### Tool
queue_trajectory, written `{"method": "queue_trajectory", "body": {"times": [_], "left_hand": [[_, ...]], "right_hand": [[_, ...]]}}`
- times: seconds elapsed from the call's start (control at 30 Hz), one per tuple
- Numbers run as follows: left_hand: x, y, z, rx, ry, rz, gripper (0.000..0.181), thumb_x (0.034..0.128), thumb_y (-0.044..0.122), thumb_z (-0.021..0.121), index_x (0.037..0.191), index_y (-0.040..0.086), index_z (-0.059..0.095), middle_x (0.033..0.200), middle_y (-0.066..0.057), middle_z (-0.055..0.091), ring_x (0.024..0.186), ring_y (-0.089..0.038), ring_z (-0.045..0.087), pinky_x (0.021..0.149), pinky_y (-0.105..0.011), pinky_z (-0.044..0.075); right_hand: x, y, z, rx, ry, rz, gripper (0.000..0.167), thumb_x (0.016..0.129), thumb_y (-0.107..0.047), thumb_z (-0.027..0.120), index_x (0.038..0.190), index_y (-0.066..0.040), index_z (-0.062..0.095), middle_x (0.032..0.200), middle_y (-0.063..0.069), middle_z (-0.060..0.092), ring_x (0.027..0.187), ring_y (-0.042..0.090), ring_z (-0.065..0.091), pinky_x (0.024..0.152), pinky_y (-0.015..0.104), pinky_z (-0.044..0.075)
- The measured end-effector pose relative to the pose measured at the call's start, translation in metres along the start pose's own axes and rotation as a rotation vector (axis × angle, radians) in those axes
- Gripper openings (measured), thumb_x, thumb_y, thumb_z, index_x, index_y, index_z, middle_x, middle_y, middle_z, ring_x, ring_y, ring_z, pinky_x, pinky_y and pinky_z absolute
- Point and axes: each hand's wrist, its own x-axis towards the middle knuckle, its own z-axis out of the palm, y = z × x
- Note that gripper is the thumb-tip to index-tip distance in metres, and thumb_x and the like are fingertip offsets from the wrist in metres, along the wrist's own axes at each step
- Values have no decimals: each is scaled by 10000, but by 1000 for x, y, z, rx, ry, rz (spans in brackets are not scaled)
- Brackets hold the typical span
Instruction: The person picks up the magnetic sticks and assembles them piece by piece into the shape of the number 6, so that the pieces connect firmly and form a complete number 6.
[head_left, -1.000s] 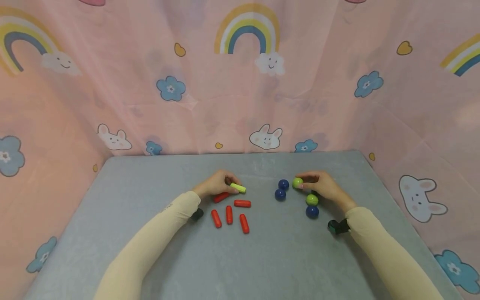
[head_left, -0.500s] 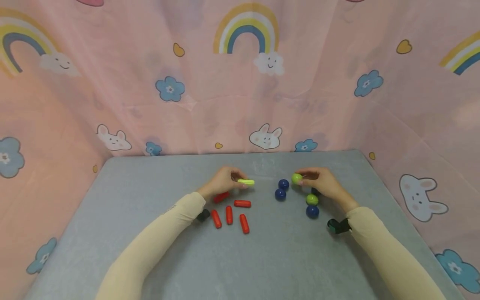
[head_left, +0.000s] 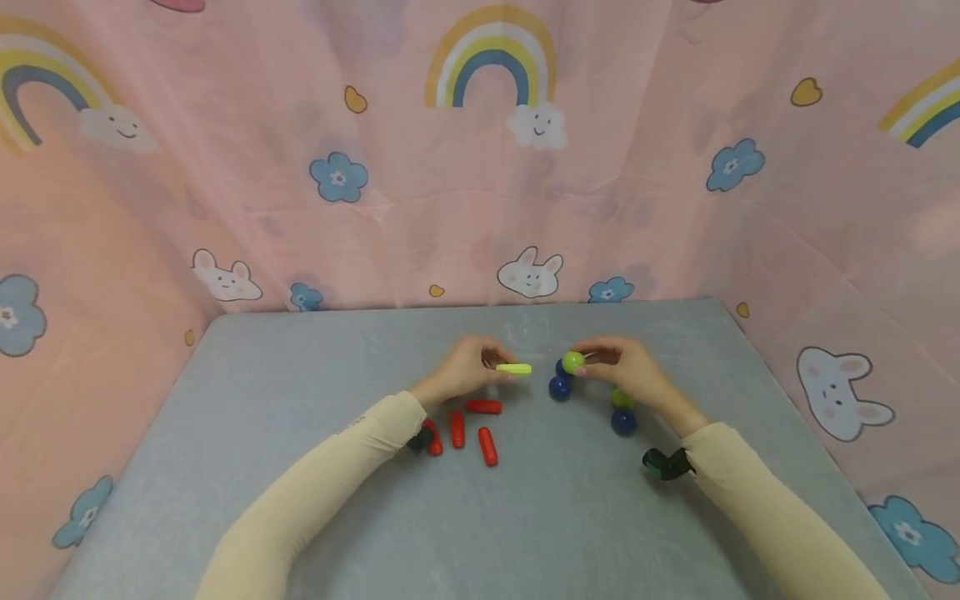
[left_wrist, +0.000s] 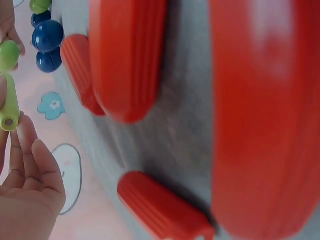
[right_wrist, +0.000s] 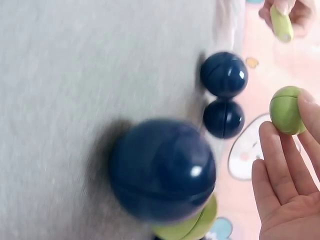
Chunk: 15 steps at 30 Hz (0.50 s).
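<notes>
My left hand (head_left: 471, 367) pinches a yellow-green rod (head_left: 514, 368) above the table; in the left wrist view, a hole shows in the rod's end (left_wrist: 9, 122). To its right, my right hand (head_left: 628, 368) pinches a lime green ball (head_left: 573, 362) between thumb and fingers, and the seam round the ball shows in the right wrist view. Rod and ball face each other with a gap between them in the head view. Behind and below the held ball sit two navy balls (head_left: 559, 388), one partly hidden. Another green ball (head_left: 622, 398) and a navy ball (head_left: 623, 421) lie under my right wrist.
Several red rods (head_left: 488, 447) lie on the grey table (head_left: 555, 517) below my left hand, some partly covered by the left arm. Dark wrist cameras (head_left: 666, 464) hang under the sleeves. A pink printed curtain (head_left: 405, 225) surrounds the table's back and sides.
My left hand has lifted the yellow-green rod and carried it to the right. My right hand has raised the green ball and moved it left, in front of a navy ball. Their gap has narrowed.
</notes>
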Motion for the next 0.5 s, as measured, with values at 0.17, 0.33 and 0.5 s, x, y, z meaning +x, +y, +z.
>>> {"method": "queue_trajectory", "body": {"times": [0.17,0.33,0.5], "left_hand": [[-1,5,7,4,6,10,219,812,184,825,1010,118,762,966,-40,723,804,-98,578,725,-187,486],[-1,7,13,6,5,5,220,813,190,825,1009,114,761,972,-42,727,804,-92,573,729,-186,485],[-2,5,19,-1,3,7,191,815,184,823,988,131,762,974,-27,731,804,-81,577,735,-189,495]], "right_hand": [[-2,-8,8,28,-16,-41,392,873,-250,766,1228,-101,687,1249,114,692,1085,268,682,931,385,554],[-4,-11,16,38,-18,-71,375,859,-233,780,1199,-95,704,1212,105,708,1055,247,691,922,362,550],[-8,-13,23,56,-26,-93,358,857,-214,780,1185,-92,708,1158,105,723,1041,247,692,935,435,552]]}}
